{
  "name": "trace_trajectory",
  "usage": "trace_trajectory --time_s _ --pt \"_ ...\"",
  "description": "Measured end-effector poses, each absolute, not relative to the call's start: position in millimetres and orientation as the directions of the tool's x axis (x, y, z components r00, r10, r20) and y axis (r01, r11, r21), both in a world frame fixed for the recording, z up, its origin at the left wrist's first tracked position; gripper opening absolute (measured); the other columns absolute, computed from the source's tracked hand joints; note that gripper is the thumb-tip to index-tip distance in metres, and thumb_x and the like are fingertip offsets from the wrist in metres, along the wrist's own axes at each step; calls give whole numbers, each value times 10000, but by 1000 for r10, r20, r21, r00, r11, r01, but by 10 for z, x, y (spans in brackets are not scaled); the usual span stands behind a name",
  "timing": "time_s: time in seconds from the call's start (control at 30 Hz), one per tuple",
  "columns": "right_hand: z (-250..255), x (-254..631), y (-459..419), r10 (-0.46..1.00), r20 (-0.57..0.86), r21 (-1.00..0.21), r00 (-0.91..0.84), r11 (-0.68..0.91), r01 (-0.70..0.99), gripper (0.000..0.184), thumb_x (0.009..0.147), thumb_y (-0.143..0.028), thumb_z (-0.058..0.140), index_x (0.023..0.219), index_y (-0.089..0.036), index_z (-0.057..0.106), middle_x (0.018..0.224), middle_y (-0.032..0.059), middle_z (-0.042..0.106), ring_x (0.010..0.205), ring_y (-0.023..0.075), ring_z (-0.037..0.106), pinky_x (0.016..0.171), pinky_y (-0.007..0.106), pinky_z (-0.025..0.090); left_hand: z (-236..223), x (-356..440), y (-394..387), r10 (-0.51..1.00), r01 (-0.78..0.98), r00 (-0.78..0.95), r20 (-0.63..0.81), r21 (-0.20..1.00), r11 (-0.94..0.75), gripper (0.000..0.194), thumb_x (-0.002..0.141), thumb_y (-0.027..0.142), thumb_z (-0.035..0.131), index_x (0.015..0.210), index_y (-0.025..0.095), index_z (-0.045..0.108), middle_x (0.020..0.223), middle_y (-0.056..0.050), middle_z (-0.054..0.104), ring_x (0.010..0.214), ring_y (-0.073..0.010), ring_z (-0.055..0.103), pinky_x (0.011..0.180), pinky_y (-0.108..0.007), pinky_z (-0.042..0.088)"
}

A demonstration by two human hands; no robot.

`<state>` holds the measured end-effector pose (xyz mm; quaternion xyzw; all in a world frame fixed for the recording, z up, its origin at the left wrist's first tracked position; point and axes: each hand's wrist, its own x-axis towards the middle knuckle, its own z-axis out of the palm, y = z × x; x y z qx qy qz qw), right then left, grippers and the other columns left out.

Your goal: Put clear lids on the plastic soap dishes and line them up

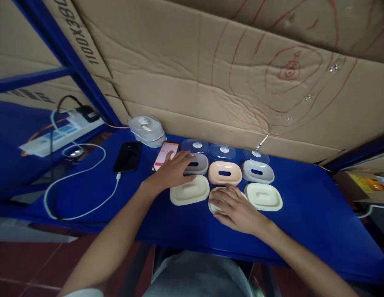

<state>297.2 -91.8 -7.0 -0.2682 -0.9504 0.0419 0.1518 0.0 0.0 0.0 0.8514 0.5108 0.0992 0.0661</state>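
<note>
Right hand point(239, 210) lies over the middle tray point(214, 206), fingers laid across it, thumb at its near edge; whether it grips cannot be determined. Right tray point(263, 198) lies on the table point(309, 231), just right of this hand. Left hand point(175, 171) spans the near and far sides of the left ring point(203, 165), thumb and fingers apart; a grip cannot be confirmed. Left tray point(190, 194) lies partly under its thumb. Peach ring point(224, 180) sits beyond the right hand, with the right ring point(258, 178) to that hand's far right. Pink-screened phone point(161, 156) lies beside the left hand; black phone point(127, 156) lies farther left. Three clear lids point(222, 152) rest beyond both hands. Cardboard point(167, 78) stands behind, farthest from the hands.
</note>
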Motion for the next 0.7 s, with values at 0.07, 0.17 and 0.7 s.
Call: trace_trajectory --time_s 0.07,0.17,0.7 --pt "-56 2925 -911 526 245 -145 -814 850 506 424 1050 -364 570 1430 -176 587 1450 155 626 1387 312 514 1192 554 361 -25 10 27 888 846 450 99 271 -459 708 867 484 720 1495 247 496 1530 -175 516 1473 -370 436 1224 -657 195" --pt "-77 2828 -921 535 210 -143 -818 845 515 476 1066 -407 541 1493 -195 539 1521 145 579 1420 312 486 1214 571 333 -28 9 64 887 822 452 96 342 -456 736 841 536 739 1479 262 495 1457 -153 539 1431 -358 473 1215 -662 210" --pt "-127 2925 -960 612 486 -264 -624 783 563 406 1010 -111 483 1393 -171 601 1434 157 626 1334 295 561 1085 490 478 14 41 -1077 882 789 443 164 396 -470 514 876 352 739 1357 322 563 1567 -86 469 1457 -336 453 1191 -552 371"
